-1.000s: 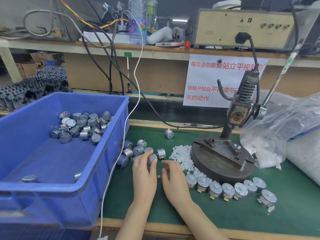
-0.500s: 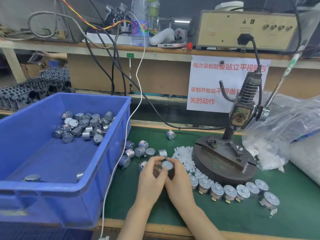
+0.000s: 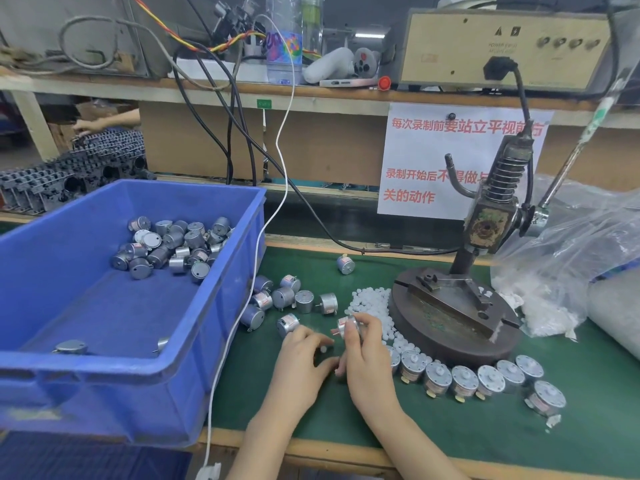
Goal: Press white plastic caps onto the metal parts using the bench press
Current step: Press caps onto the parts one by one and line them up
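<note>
1. A blue bin (image 3: 221,306) stood at the left on the green mat (image 3: 450,431), with a heap of metal parts (image 3: 173,247) at its far end.
2. Just beside the bin's right wall, several loose metal parts (image 3: 294,299) lay on the mat.
3. The left hand (image 3: 298,365) sat low over the mat, its fingers bent toward the other hand. A tiny white cap (image 3: 323,348) showed at its fingertips, but whether they pinched it could not be told.
4. The right hand (image 3: 367,358) grasped a single metal part (image 3: 346,323) between thumb and fingers, the part's shaft pointing left.
5. A scatter of white caps (image 3: 370,301) lay just beyond the hands, along the round base of the bench press (image 3: 453,317).
6. In front of that base, a curved row of capped parts (image 3: 464,381) stood on the mat.
7. A clear plastic bag (image 3: 571,258) lay at the far right, beside the press.
</note>
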